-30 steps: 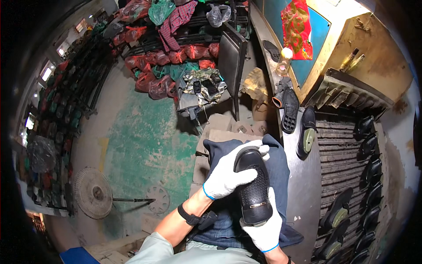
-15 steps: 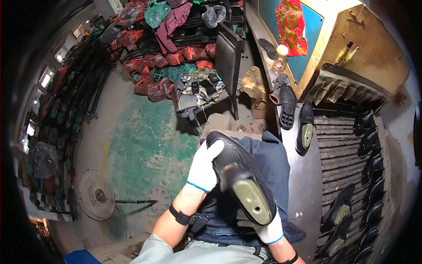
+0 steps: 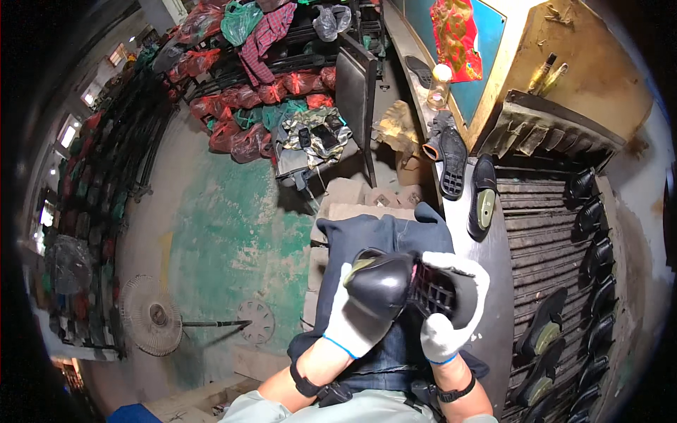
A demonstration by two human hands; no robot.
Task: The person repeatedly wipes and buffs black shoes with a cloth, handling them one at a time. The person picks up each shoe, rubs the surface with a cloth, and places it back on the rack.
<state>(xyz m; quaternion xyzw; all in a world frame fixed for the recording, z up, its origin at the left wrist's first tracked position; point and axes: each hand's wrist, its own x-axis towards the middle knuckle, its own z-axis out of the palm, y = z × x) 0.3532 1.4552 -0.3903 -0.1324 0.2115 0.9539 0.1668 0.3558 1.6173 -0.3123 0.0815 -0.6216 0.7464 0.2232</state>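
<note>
Over my lap I hold a black shoe upper (image 3: 381,282) with its glossy rounded end toward me. Part of an olive-green last (image 3: 362,265) shows at its left side. My gloved left hand (image 3: 358,326) is closed around the upper from the left and below. A black shoe sole (image 3: 438,290) meets the upper on the right, its gridded inner face showing. My gloved right hand (image 3: 446,337) grips that sole, fingers curled over its far edge and thumb at the near side. How far the sole and upper are joined is hidden.
On the metal bench (image 3: 486,296) at right lie a black sole (image 3: 453,169), a black shoe with a green last (image 3: 484,201) and a bottle (image 3: 438,92). Beyond it, a rod conveyor (image 3: 536,247) carries several shoes. A fan (image 3: 156,315) stands left; a chair (image 3: 356,88) stands ahead.
The shoe has turned, so its glossy rounded end faces me instead of the last's top. My right hand has come up from below to the sole on the right; my left has shifted nearer.
</note>
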